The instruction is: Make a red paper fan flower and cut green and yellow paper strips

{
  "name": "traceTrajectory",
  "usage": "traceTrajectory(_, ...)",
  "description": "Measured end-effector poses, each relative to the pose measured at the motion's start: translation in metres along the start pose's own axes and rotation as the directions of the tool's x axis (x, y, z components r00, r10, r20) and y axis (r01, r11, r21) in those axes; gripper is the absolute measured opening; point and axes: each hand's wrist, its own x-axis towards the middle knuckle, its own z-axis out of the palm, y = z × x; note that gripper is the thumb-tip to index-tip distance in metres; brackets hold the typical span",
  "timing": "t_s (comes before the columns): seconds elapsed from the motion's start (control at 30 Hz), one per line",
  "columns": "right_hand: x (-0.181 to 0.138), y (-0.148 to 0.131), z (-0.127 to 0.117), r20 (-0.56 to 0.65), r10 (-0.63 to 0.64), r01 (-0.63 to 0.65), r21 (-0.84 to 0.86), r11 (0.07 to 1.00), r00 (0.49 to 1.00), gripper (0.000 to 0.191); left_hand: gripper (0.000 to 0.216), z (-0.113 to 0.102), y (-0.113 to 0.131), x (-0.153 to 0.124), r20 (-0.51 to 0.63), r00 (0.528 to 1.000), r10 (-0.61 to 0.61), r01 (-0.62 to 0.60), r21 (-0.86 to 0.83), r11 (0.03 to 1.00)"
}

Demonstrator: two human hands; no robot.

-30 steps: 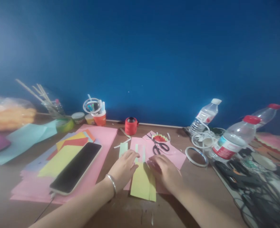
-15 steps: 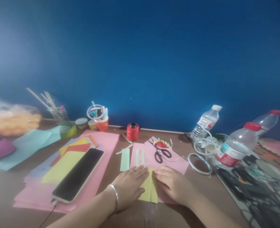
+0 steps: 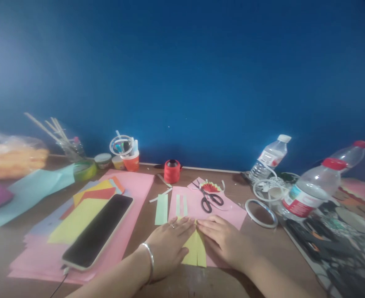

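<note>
My left hand (image 3: 167, 245) lies flat, fingers stretched out, on a folded yellow paper (image 3: 196, 253) near the table's front edge. A silver bangle circles that wrist. My right hand (image 3: 226, 240) presses flat on the same yellow paper from the right, fingertips nearly meeting those of the left. The yellow paper rests on a pink sheet (image 3: 197, 205). Light green paper strips (image 3: 162, 209) lie just beyond my fingers. Black scissors (image 3: 211, 199) sit on the pink sheet, next to a small red and yellow folded fan (image 3: 209, 187).
A phone (image 3: 98, 229) lies on a stack of coloured paper (image 3: 70, 215) at the left. A red thread spool (image 3: 172, 171), an orange cup of pens (image 3: 131, 159) and small pots line the back. Tape rings (image 3: 261, 213), water bottles (image 3: 312, 190) and cables crowd the right.
Both hands slid toward me along the yellow paper and flattened on it, fingertips closing together. The view shifted slightly.
</note>
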Motion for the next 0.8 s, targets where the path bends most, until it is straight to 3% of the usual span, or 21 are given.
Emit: traceTrajectory(0.8, -0.001, -0.0022, 0.0066, -0.024, 0.08, -0.08, 0.001, 0.997, 0.997, 0.031, 0.063, 0.0076, 0.0041, 0.0021, -0.013, 0.997, -0.08, 0.079, -0.065, 0.995)
